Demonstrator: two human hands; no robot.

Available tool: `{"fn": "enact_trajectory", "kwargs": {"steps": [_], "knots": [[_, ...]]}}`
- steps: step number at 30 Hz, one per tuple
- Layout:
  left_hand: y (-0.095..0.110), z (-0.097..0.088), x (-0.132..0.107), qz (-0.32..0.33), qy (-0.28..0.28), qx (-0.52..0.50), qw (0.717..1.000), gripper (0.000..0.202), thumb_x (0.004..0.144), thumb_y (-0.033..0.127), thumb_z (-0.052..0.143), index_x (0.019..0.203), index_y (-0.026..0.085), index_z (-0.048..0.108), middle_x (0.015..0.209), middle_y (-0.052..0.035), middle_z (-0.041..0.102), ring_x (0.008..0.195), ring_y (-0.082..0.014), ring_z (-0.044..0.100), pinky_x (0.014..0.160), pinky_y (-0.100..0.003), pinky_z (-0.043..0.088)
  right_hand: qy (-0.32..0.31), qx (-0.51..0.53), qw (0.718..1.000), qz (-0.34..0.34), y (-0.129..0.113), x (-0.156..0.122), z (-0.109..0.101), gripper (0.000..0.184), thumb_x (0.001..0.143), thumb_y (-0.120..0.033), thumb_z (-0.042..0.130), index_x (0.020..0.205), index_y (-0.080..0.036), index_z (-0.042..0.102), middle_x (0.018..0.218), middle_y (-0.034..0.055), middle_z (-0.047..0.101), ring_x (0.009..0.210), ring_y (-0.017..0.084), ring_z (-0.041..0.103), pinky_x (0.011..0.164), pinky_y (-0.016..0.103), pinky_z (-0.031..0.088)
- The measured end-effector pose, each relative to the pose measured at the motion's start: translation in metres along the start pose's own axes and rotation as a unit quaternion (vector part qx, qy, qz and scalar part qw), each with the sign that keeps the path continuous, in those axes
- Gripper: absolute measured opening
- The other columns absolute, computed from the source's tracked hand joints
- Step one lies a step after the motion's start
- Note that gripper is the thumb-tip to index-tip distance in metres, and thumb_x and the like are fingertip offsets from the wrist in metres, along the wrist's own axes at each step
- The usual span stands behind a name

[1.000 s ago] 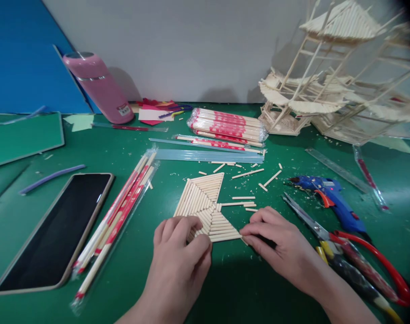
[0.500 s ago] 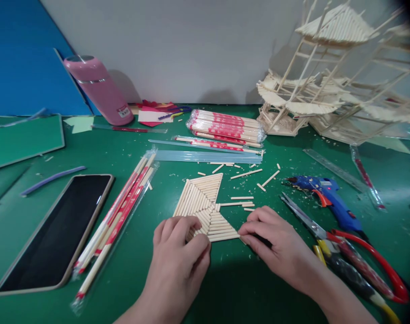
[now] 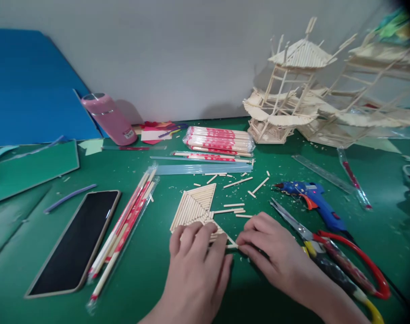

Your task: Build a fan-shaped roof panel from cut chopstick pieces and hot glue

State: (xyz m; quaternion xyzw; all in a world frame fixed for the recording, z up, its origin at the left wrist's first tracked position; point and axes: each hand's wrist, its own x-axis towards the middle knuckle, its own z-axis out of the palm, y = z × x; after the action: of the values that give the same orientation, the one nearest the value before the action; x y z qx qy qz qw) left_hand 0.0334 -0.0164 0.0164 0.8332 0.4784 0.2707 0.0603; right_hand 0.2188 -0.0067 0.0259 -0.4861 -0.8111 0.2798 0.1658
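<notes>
Your panel of pale sticks (image 3: 193, 206) is lying flat, partly under your left hand (image 3: 198, 258), its wedges fanning beyond; an edge stick (image 3: 231, 246) is ending at your right hand (image 3: 275, 249).

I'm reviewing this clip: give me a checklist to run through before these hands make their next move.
1. Left hand steadying the stick panel: ok, fingers spread over its near part.
2. Right hand on the stick at the panel's near right corner: ok, thumb and fingertips meet at its end.
3. Scissors well clear of the right hand: not ok, they lie close beside it.
4. Glue gun apart from both hands: ok, it lies beyond the scissors.
5. Glue gun hot: cannot tell.
</notes>
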Motion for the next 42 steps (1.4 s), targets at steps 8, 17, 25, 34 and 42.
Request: {"fn": "enact_trajectory", "kwargs": {"steps": [8,17,25,34,42], "knots": [[0.018,0.009,0.012,0.066,-0.069,0.043,0.994,0.024,0.085,0.010,0.035,0.086,0.017,0.058,0.070,-0.0023,0.059,0.061,-0.0174,0.048,0.065,-0.034,0.029,0.033,0.004,0.999,-0.008,-0.007,-0.008,-0.015,0.016,0.089,-0.019,0.041,0.083,-0.020,0.057,0.083,0.0028,0.052,0.080,0.017,0.044,0.070,0.032,0.036],[0.023,0.005,0.017,0.105,-0.089,-0.002,0.990,0.024,0.081,0.006,0.033,0.084,0.015,0.056,0.067,-0.0060,0.056,0.058,-0.0182,0.051,0.052,-0.028,0.039,0.041,0.003,0.999,-0.016,-0.011,-0.016,-0.027,0.016,0.088,-0.018,0.043,0.084,-0.020,0.059,0.084,0.0020,0.054,0.083,0.016,0.047,0.071,0.031,0.038],[0.017,-0.005,0.018,0.037,-0.062,-0.063,0.995,0.026,0.083,0.012,0.035,0.083,0.015,0.060,0.066,-0.0064,0.057,0.056,-0.0166,0.052,0.050,-0.025,0.041,0.272,0.047,0.959,0.063,0.011,-0.028,-0.053,0.013,0.086,-0.026,0.048,0.078,-0.021,0.056,0.077,0.0006,0.055,0.073,0.014,0.052,0.066,0.026,0.042],[0.008,-0.024,0.041,-0.320,-0.028,-0.413,0.852,0.028,0.077,0.040,0.057,0.076,0.015,0.067,0.057,0.0010,0.051,0.055,-0.0109,0.041,0.051,-0.021,0.032,0.213,-0.121,0.945,0.214,0.072,-0.115,-0.034,0.041,0.080,-0.039,0.049,0.117,-0.021,0.043,0.109,0.0109,0.054,0.092,0.022,0.060,0.068,0.030,0.051],[0.010,-0.016,0.049,-0.389,-0.006,-0.626,0.676,0.029,0.069,0.041,0.066,0.077,0.014,0.067,0.054,0.0038,0.041,0.052,-0.0062,0.032,0.049,-0.019,0.025,0.129,-0.135,0.938,0.292,0.100,-0.130,-0.003,0.048,0.064,-0.028,0.049,0.110,-0.012,0.050,0.102,0.0171,0.062,0.087,0.031,0.063,0.070,0.042,0.052]]}}
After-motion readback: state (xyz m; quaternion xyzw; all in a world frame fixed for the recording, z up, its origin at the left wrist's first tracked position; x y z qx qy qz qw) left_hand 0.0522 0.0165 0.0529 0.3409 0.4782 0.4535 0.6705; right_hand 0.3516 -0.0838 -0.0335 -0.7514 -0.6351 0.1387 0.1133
